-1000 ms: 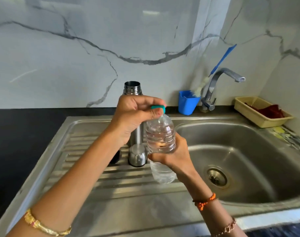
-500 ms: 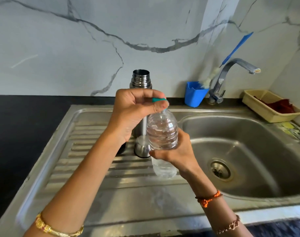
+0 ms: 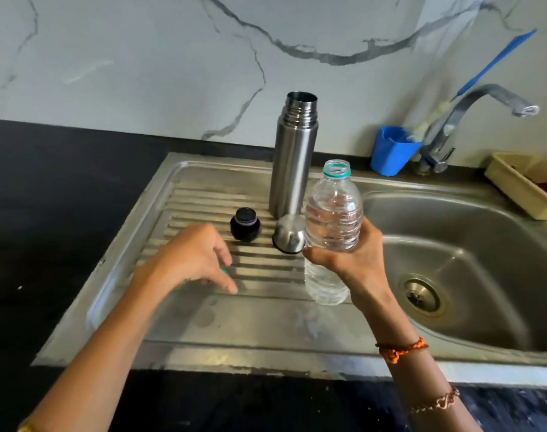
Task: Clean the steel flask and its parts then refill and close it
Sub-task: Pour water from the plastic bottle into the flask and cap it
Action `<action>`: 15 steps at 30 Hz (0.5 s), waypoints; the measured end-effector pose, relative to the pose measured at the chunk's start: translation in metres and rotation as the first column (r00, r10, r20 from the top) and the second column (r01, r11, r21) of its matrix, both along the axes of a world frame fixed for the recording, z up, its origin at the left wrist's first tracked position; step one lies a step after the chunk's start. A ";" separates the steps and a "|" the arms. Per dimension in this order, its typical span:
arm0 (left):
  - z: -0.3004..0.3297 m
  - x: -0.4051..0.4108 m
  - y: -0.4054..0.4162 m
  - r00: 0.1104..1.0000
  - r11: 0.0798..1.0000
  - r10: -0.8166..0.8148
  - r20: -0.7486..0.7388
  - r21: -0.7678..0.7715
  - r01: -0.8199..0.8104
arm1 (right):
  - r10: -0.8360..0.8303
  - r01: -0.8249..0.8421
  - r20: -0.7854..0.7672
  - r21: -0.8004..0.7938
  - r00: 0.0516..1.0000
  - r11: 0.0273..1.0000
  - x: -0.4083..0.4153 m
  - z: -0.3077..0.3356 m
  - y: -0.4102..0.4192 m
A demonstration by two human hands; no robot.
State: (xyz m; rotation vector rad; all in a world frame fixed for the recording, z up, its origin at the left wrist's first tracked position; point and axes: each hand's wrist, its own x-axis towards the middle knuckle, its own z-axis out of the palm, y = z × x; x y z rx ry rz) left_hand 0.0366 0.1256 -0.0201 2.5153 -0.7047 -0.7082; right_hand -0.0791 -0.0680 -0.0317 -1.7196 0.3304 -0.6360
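The steel flask [image 3: 292, 157] stands upright and open-mouthed on the draining board, likely ready for refilling. Just in front of the flask sit its steel cup [image 3: 289, 234] and, left of that, the black stopper [image 3: 244, 224]. The right hand [image 3: 351, 255] grips an uncapped water bottle [image 3: 333, 226] upright beside the flask. The left hand [image 3: 197, 260], fingers loosely curled around something green, probably the bottle's cap, hovers low before the flask.

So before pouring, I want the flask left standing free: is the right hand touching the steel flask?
Apart. The head view shows the right hand around the water bottle, clear of the flask.
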 end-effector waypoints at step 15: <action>-0.039 -0.011 0.025 0.982 0.985 0.023 0.189 0.165 -0.055 | 0.108 -0.108 -0.006 -0.026 0.994 0.994 0.002 0.008 0.016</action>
